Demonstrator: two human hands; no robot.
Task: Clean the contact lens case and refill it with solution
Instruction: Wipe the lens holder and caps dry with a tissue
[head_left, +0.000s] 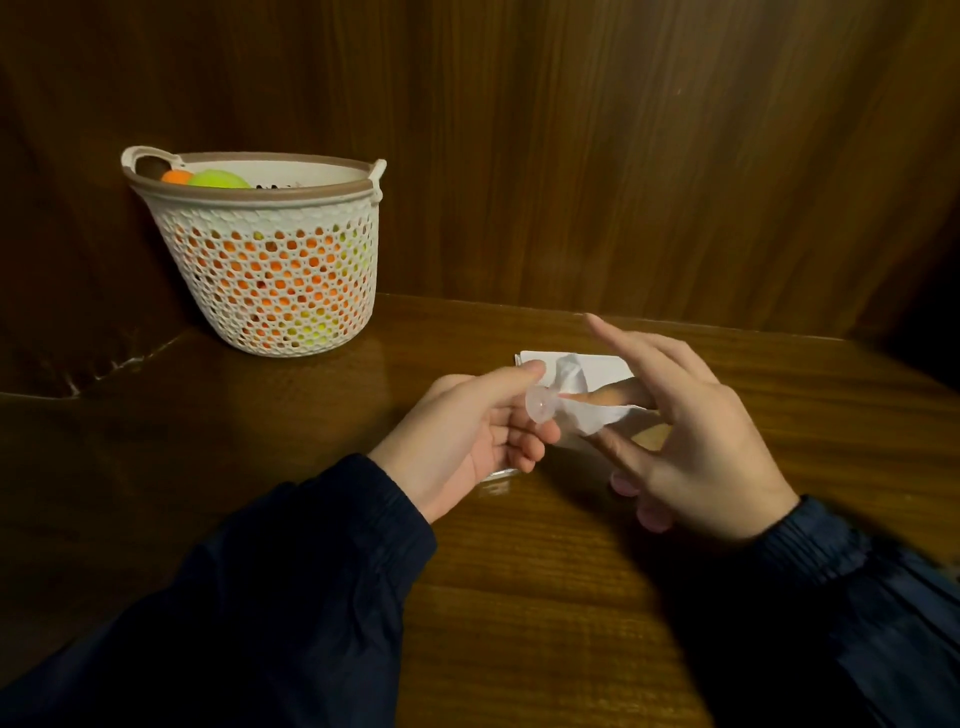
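Wiping stage, in progress. Left hand (457, 441) holds a small clear round piece (541, 403), pinched between thumb and curled fingers (524, 375), raised above the bench (519, 597). Piece is translucent; likely one cup or cap of the contact lens case, but cannot tell which.

Right hand (696, 441) works a white tissue (576, 400): one finger is pushed into the tissue and its tip meets the clear piece; the tissue looks caught between that finger and the thumb below. Remaining fingers are spread, index raised and straight.

Beneath the hands, flat on the bench, lies a white rectangular item (597, 364), possibly a tissue pack or folded tissue; mostly hidden. A glint of clear plastic (496, 475) shows just under the left hand; unidentified, could be the rest of the case.

White perforated basket (270, 270) stands well apart at back left, holding orange and yellow-green balls.

Judgement: cleaning is under way, not finished. At least one piece is being dried or wiped. No solution bottle in view, no liquid seen in the piece. Refill therefore appears not yet started; remaining: finish wiping, treat any other piece, fill, close.
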